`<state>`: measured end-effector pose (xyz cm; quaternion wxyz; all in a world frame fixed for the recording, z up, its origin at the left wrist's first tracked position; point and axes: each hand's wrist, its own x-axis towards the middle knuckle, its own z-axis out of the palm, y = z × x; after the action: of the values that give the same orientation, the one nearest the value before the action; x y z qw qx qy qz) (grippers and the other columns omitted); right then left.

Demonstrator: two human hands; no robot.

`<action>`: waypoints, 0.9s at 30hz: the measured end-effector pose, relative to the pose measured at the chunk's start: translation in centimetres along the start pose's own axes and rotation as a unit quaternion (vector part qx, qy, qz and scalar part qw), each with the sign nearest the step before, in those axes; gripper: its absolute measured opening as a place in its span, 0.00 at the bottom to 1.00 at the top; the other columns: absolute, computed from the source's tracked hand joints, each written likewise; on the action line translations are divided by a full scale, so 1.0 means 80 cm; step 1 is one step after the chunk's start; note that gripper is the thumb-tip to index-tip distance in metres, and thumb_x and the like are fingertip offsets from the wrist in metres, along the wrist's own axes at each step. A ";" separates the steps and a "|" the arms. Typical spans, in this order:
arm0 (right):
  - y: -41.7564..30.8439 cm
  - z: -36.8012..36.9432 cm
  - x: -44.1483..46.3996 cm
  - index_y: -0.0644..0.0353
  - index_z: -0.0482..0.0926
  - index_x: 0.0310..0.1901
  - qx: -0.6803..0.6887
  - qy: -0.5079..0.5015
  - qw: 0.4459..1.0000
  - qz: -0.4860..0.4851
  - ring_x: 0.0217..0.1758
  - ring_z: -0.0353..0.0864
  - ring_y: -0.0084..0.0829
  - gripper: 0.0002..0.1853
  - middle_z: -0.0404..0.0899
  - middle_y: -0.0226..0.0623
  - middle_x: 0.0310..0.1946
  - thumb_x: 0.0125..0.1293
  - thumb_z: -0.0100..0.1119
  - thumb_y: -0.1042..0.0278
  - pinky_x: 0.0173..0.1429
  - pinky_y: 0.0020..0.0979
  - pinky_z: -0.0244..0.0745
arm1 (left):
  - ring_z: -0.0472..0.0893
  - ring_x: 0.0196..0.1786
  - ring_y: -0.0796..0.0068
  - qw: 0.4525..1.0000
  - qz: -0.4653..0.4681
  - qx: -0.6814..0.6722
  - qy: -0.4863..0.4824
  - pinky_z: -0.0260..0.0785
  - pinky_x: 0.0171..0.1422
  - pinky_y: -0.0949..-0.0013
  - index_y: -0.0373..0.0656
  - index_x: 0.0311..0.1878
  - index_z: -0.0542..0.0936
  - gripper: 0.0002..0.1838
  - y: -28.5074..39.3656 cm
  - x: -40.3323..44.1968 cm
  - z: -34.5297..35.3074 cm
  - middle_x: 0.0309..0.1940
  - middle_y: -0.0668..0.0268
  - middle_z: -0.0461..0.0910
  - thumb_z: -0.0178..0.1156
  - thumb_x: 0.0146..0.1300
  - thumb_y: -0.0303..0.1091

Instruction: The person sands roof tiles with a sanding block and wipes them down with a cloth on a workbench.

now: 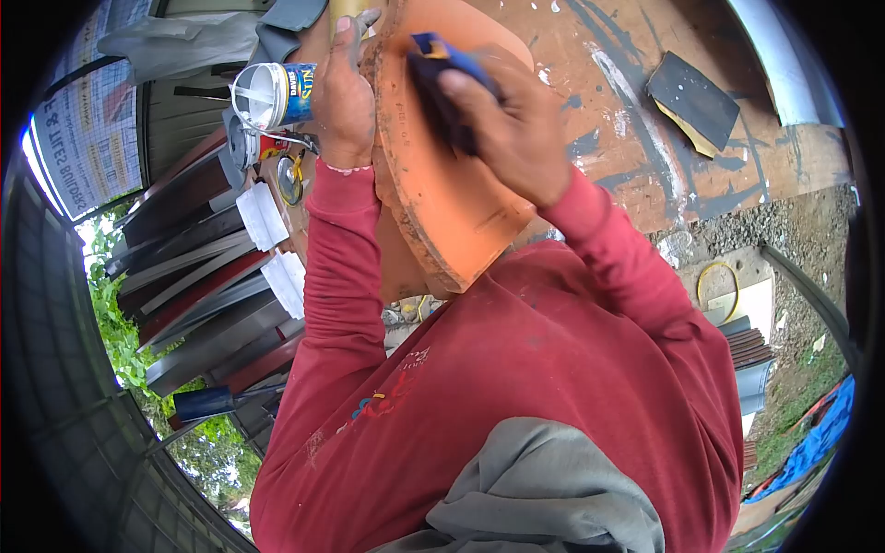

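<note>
An orange curved piece point(461, 212) with a rough, chipped edge lies on the brown board, its near end close to my body. My right hand point(516, 120) is closed round a dark blue pad point(442, 83), which is against the orange surface and partly blurred. Beside the rough left edge of the piece is my left hand point(346, 101), its fingers partly out of clear sight near the top. A paint can point(297, 92) with a blue label stands just left of that hand.
A dark sheet with a tan backing point(693, 100) rests on the paint-marked board point(608, 175) at the right. Another can with a red label point(267, 147) is at the left, near long metal strips point(198, 295). A yellow ring point(717, 288) lies at lower right.
</note>
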<state>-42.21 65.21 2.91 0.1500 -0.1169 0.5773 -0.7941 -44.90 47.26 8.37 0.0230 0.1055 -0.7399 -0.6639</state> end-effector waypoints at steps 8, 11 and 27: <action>0.020 0.007 -0.067 0.59 0.85 0.50 -0.003 -0.246 0.943 -0.223 0.55 0.82 0.49 0.14 0.83 0.49 0.49 0.64 0.60 0.79 0.64 0.46 0.75 | 0.83 0.52 0.73 0.994 0.032 0.097 0.039 0.71 0.63 0.70 0.33 0.62 0.78 0.29 -0.017 0.009 -0.048 0.51 0.61 0.85 0.41 0.82 0.51; 0.036 -0.002 -0.047 0.59 0.86 0.51 0.023 -0.287 0.927 -0.239 0.50 0.82 0.48 0.14 0.83 0.47 0.44 0.66 0.60 0.78 0.62 0.44 0.74 | 0.84 0.51 0.68 0.964 0.067 0.253 0.042 0.71 0.64 0.67 0.34 0.62 0.78 0.27 -0.019 -0.001 -0.068 0.51 0.59 0.86 0.42 0.82 0.49; 0.049 -0.048 -0.009 0.62 0.85 0.56 0.192 -0.097 0.971 0.101 0.28 0.72 0.12 0.23 0.88 0.27 0.37 0.79 0.52 0.49 0.28 0.21 0.64 | 0.82 0.44 0.77 0.988 0.050 0.126 0.076 0.73 0.52 0.72 0.35 0.52 0.84 0.28 -0.008 -0.012 -0.050 0.44 0.65 0.86 0.47 0.80 0.53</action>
<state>-42.52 67.78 -2.02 0.3043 -0.1039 0.4058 -0.8556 -43.19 43.46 8.32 0.0985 0.1205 -0.8182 -0.5535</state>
